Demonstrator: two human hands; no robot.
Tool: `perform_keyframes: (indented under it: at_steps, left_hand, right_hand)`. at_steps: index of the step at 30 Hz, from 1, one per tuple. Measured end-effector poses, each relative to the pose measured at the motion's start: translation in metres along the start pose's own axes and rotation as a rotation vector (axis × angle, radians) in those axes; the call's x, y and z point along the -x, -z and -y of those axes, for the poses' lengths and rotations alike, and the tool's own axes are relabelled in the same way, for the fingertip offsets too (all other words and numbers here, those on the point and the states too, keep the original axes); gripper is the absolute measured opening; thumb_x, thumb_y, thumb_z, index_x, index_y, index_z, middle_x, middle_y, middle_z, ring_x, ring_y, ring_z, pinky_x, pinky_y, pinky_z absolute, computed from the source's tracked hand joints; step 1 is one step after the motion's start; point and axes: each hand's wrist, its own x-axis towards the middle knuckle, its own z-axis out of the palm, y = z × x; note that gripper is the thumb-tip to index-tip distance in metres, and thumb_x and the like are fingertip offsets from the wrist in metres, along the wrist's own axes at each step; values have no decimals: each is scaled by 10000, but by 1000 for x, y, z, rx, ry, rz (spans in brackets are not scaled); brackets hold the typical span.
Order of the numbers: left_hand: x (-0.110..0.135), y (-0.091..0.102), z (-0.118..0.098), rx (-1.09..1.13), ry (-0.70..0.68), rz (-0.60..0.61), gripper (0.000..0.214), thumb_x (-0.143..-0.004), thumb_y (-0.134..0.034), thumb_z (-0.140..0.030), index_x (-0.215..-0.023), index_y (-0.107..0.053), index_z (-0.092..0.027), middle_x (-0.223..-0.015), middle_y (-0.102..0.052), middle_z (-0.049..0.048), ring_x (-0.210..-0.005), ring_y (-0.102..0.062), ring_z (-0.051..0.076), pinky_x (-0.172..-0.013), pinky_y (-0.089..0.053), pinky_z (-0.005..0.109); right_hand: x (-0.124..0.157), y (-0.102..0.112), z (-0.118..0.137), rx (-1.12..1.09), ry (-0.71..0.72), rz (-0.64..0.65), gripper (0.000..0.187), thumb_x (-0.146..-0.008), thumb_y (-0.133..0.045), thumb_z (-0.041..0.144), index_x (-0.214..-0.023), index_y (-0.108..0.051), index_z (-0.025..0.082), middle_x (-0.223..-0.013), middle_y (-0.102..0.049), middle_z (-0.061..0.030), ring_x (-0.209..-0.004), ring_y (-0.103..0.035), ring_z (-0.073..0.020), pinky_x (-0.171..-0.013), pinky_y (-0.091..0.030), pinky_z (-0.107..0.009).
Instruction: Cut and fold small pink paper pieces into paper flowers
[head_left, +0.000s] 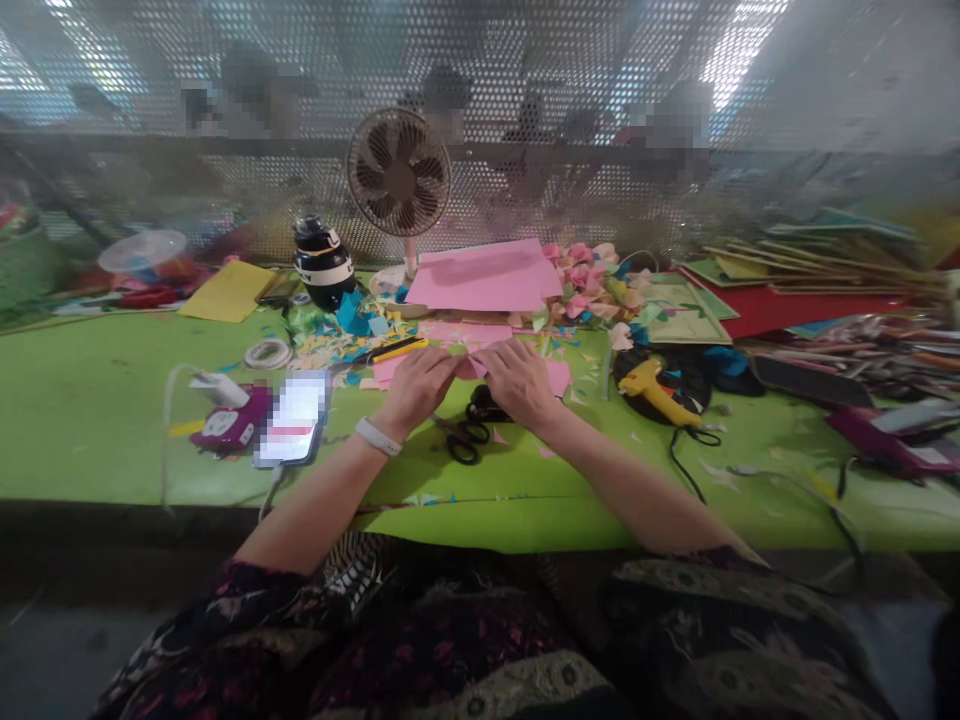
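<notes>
Both my hands meet over a small pink paper piece (471, 367) on the green table (90, 410). My left hand (417, 387), with a white band on the wrist, has its fingers curled and pinched on the paper's left side. My right hand (520, 382) presses and grips the paper's right side. Black scissors (466, 436) lie on the table just below and between my hands. More pink paper (556, 376) lies under my right hand.
A phone (294, 418) and a pink device (225, 424) lie at the left. A yellow glue gun (655, 390) rests at the right. Behind stand a small fan (398, 172), large pink sheets (487, 274), paper flowers (592, 280), a black bottle (322, 262) and paper scraps. Stacked papers (810, 270) fill the far right.
</notes>
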Motion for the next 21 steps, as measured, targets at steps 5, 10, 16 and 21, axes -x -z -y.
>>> perform_keyframes:
  at_steps: [5, 10, 16, 21]
  left_hand:
    - [-1, 1, 0, -3, -48, -81, 237, -996, -485, -216, -1066, -703, -153, -877, -691, 90, -813, -632, 194, -771, -503, 335]
    - [-1, 0, 3, 24, -21, -59, 238, -998, -486, -235, -1048, -711, -173, -883, -695, 84, -827, -639, 192, -783, -494, 335]
    - [-1, -1, -1, 34, 77, -47, 264, -1004, -469, -266, -999, -720, -185, -866, -702, 74, -819, -640, 187, -786, -488, 329]
    - [-1, -1, -8, 13, 88, -81, 251, -995, -488, -269, -1003, -718, -170, -872, -716, 85, -828, -653, 192, -779, -487, 326]
  right_hand:
    - [-3, 1, -2, -108, -39, -31, 296, -931, -437, 60, -1003, -696, 183, -892, -678, -89, -865, -548, -247, -760, -407, -358]
    - [-4, 3, -6, -110, 11, -45, 308, -912, -436, 50, -984, -701, 189, -881, -682, -90, -852, -547, -252, -757, -405, -362]
    - [-4, 3, -2, -170, -62, -28, 247, -934, -451, 94, -968, -682, 175, -893, -685, -102, -861, -568, -254, -766, -418, -359]
    - [-3, 5, 7, -220, -129, -5, 232, -988, -436, 214, -967, -664, 180, -905, -684, -109, -850, -577, -253, -768, -435, -363]
